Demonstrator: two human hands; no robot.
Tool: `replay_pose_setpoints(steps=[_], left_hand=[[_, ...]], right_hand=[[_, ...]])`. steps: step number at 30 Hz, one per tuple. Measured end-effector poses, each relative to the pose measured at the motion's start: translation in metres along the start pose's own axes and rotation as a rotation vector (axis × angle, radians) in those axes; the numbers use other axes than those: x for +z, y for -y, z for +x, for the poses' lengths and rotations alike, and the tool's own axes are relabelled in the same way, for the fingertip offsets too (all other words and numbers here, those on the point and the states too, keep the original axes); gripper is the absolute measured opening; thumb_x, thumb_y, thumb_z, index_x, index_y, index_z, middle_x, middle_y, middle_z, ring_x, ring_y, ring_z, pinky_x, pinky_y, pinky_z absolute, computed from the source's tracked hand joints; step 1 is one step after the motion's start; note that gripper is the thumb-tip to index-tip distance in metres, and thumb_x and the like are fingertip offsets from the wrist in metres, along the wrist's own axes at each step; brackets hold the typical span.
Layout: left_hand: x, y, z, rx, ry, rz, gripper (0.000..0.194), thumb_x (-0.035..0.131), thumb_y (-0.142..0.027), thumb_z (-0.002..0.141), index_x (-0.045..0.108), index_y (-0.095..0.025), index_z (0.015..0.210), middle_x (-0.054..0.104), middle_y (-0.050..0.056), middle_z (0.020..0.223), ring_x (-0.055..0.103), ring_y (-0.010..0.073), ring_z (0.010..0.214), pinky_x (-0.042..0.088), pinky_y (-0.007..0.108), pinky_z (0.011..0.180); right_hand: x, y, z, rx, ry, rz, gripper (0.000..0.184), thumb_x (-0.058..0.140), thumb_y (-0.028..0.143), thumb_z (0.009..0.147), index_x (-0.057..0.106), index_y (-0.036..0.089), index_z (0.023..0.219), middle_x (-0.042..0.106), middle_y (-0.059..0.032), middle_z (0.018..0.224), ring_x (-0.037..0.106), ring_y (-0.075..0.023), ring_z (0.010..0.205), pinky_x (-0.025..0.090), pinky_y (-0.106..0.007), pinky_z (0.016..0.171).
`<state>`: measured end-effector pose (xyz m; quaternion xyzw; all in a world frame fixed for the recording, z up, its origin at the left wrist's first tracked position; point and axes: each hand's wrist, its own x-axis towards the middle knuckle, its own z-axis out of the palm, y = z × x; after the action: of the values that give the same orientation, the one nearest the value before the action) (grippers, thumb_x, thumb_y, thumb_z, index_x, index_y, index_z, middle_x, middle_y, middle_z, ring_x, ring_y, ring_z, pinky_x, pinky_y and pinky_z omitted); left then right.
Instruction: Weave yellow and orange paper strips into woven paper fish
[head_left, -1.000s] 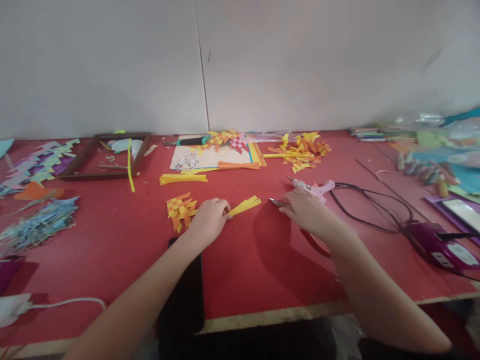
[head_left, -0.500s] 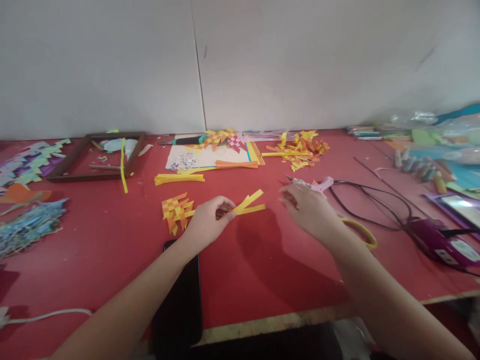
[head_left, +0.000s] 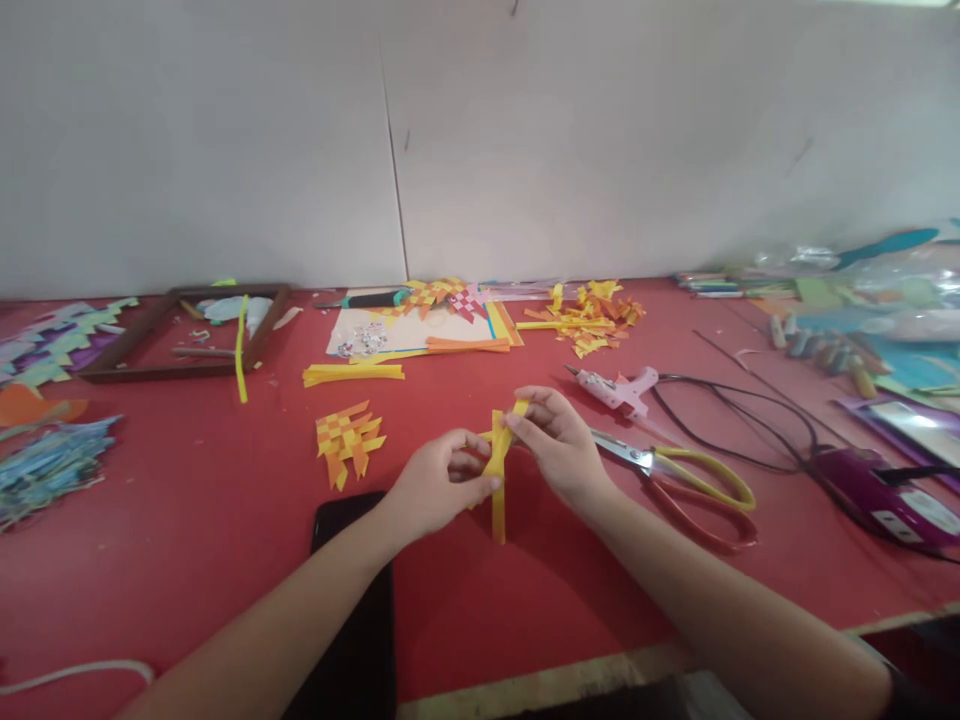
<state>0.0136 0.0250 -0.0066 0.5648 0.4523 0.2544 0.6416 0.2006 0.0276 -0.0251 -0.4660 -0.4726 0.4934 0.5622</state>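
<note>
Over the middle of the red table, my left hand (head_left: 442, 480) pinches yellow paper strips (head_left: 498, 460) between thumb and fingers. One strip hangs straight down, and others cross it at a slant. My right hand (head_left: 556, 440) grips the upper end of a slanting strip between thumb and forefinger. Left of my hands lies a woven yellow and orange paper piece (head_left: 349, 440) with pointed ends. Scissors (head_left: 686, 480) with one yellow and one red handle rest on the table just right of my right hand. A pink glue gun (head_left: 619, 390) lies behind them.
A black phone (head_left: 352, 600) lies under my left forearm. Further back are a bundle of yellow strips (head_left: 354, 374), orange strips (head_left: 469, 345), a scrap pile (head_left: 596, 315) and a brown frame (head_left: 172, 375). A black cord (head_left: 739, 455) runs to a purple box (head_left: 870, 495) at right.
My right hand has let go of the scissors, which now lie on the table, and has moved left to take a strip end. My left hand has lifted the yellow strips, which now cross.
</note>
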Motion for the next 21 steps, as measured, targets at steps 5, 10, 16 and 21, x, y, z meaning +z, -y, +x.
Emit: replay_pose_setpoints(steps=[5, 10, 16, 21], left_hand=[[0.001, 0.004, 0.003, 0.020, 0.018, -0.153, 0.044, 0.077, -0.050, 0.078, 0.057, -0.020, 0.103, 0.075, 0.011, 0.107, 0.073, 0.0257, 0.099, 0.058, 0.038, 0.083], [-0.002, 0.004, 0.005, 0.027, -0.086, -0.104, 0.039, 0.078, -0.046, 0.079, 0.059, -0.021, 0.101, 0.078, 0.008, 0.093, 0.075, 0.0256, 0.094, 0.056, 0.035, 0.083], [-0.007, 0.003, 0.007, 0.055, -0.129, -0.099, 0.033, 0.077, -0.046, 0.079, 0.060, -0.020, 0.092, 0.075, 0.005, 0.085, 0.074, 0.0213, 0.078, 0.058, 0.033, 0.073], [-0.006, 0.006, 0.009, 0.060, -0.131, -0.082, 0.029, 0.072, -0.043, 0.084, 0.058, -0.021, 0.095, 0.075, 0.007, 0.093, 0.074, 0.0230, 0.087, 0.060, 0.036, 0.079]], right_hand=[[0.005, 0.001, -0.006, 0.030, 0.036, -0.070, 0.062, 0.079, 0.042, 0.079, 0.047, 0.025, 0.130, 0.074, 0.0018, 0.080, 0.072, -0.0170, 0.075, 0.057, -0.031, 0.072], [0.007, -0.001, -0.011, 0.030, 0.059, -0.129, 0.086, 0.079, 0.041, 0.078, 0.030, 0.024, 0.148, 0.078, -0.0024, 0.089, 0.075, -0.0218, 0.084, 0.060, -0.036, 0.075], [0.001, 0.002, -0.006, -0.002, 0.027, -0.105, 0.027, 0.080, 0.042, 0.077, 0.063, 0.023, 0.086, 0.077, -0.0029, 0.082, 0.073, -0.0182, 0.074, 0.059, -0.034, 0.074], [-0.004, 0.001, 0.000, 0.106, -0.106, 0.117, 0.030, 0.087, 0.044, 0.068, 0.071, 0.024, 0.083, 0.073, 0.0012, 0.077, 0.067, -0.0143, 0.067, 0.059, -0.032, 0.069]])
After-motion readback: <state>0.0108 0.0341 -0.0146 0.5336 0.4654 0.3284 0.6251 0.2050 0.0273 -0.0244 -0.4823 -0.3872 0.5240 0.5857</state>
